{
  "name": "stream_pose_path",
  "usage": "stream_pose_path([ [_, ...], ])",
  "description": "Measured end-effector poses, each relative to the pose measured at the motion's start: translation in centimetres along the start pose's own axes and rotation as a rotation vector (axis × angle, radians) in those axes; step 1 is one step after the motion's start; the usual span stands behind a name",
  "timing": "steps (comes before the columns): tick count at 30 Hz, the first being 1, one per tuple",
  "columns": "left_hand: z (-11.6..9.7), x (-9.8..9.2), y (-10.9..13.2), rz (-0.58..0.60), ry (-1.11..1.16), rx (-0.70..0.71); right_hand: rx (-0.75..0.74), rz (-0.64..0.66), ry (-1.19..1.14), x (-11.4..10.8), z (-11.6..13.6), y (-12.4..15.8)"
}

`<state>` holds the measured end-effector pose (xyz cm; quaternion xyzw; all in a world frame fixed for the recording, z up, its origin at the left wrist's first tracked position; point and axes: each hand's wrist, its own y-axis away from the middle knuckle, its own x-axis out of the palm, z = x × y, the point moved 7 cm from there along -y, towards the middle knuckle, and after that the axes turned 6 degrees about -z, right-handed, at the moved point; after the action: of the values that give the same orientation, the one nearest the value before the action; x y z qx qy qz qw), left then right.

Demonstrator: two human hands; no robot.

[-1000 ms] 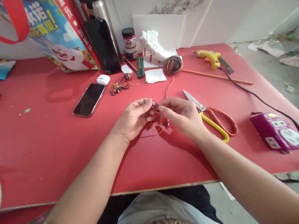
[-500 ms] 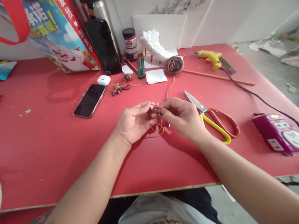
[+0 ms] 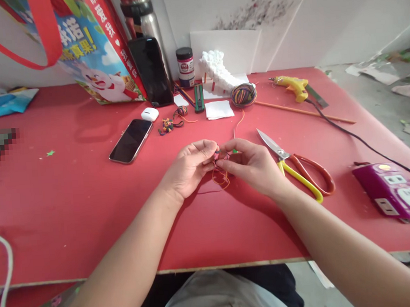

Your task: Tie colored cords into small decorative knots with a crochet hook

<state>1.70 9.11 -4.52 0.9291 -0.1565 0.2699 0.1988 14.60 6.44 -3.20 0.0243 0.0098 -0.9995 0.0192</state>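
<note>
My left hand (image 3: 194, 168) is closed, thumb and fingers pinching a small bit of multicoloured yarn (image 3: 224, 186) above the red table. My right hand (image 3: 253, 165) faces it with thumb and forefinger closed on the same yarn, the fingertips of both hands nearly meeting. Loose orange and dark loops hang below the fingers. A thin tool with a green part (image 3: 235, 151) and a metal shaft shows behind my right fingers; whether the hand grips it I cannot tell. A strand runs back toward the large yarn ball (image 3: 243, 94). Scissors (image 3: 285, 156) lie open-bladed right of my right hand.
Further back are a phone (image 3: 131, 141), an earbud case (image 3: 150, 114), a small knotted yarn piece (image 3: 166, 125), a green cutter (image 3: 199, 98) and a white model (image 3: 216, 73). At the right lie a yellow glue gun (image 3: 293, 87), its cord and a purple power strip (image 3: 392, 189).
The view has shifted slightly, so the table things appear a little lower and to the right. My right fingers have changed their hold on the yarn, thumb and forefinger now further apart.
</note>
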Motion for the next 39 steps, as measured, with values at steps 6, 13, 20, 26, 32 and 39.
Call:
stream_pose_path([
  [6, -0.4, 0.0, 0.2, -0.005, 0.029, 0.03, -0.092, 0.027, 0.052, 0.0, -0.2, -0.1],
  [13, -0.1, 0.0, 0.2, -0.055, 0.155, -0.049, -0.227, -0.033, 0.168, -0.6, 0.1, -0.8],
  [20, 0.3, -0.3, 0.1, -0.106, 0.288, -0.115, -0.006, -0.009, 0.05, -0.6, -0.6, -0.6],
  [26, 0.1, -0.6, 0.0, -0.079, 0.297, -0.066, 0.221, 0.073, -0.235, 0.3, -1.5, -0.3],
  [32, 0.0, -1.1, -0.1, -0.148, 0.327, -0.08, 0.341, 0.055, -0.486, 0.6, -1.7, -0.2],
  [39, 0.7, -1.7, -0.5, -0.155, 0.156, -0.087, 0.371, -0.057, -0.625, -0.4, -2.0, -0.7],
])
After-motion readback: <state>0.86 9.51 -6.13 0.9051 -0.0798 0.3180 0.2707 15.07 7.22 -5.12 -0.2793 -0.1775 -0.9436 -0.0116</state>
